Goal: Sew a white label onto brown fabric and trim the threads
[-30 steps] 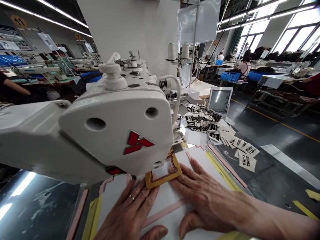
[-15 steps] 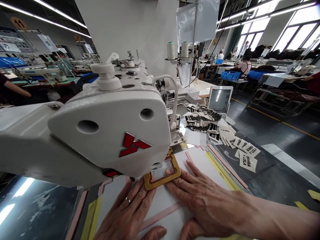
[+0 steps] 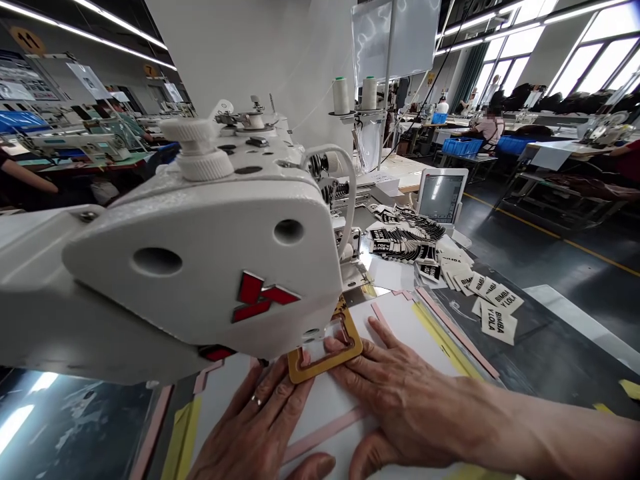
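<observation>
My left hand lies flat with its fingers spread on a white sheet, a ring on one finger. Its fingertips reach the left side of a yellow-brown frame under the sewing machine head. On the right side of that frame, my right hand is spread flat too, and one fingertip reaches over the frame into its opening. Pale material shows inside the opening. The machine head hides the far left part of the frame. Neither hand grips anything.
Printed labels lie loose and in fanned piles on the dark table at right. Behind them stands a control screen. Two thread cones sit on a stand. Pink and yellow strips edge the white sheet. Other people work farther off.
The view has shifted slightly, so the machine head appears a little farther left. My right fingertip inside the frame has moved slightly left; both hands otherwise stay in place.
</observation>
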A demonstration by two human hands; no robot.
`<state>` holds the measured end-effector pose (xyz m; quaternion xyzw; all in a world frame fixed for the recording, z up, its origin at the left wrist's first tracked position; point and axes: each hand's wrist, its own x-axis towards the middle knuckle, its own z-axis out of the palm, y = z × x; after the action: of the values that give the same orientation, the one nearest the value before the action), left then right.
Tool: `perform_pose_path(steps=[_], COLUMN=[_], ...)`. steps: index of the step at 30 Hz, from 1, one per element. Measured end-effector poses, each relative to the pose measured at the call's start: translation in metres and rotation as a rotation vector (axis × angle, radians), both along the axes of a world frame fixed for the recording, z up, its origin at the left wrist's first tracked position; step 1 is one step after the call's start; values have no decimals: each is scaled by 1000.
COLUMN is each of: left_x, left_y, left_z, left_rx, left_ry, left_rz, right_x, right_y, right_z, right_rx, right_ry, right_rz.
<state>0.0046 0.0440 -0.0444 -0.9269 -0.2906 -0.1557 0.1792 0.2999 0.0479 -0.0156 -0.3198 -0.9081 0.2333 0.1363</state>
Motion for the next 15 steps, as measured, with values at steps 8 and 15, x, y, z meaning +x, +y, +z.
perform_pose_path(steps=[8, 15], left_x=[3, -3], left_y=[1, 7], left_z=[3, -8], left_rx=[8, 68], left_ry=[2, -24], left_rz=[-18, -35], right_x=[4, 22], right_y=[-2, 5], right_z=[-2, 7], right_rx=[-6, -60], right_ry=[-11, -55], right_rz=[-54, -45])
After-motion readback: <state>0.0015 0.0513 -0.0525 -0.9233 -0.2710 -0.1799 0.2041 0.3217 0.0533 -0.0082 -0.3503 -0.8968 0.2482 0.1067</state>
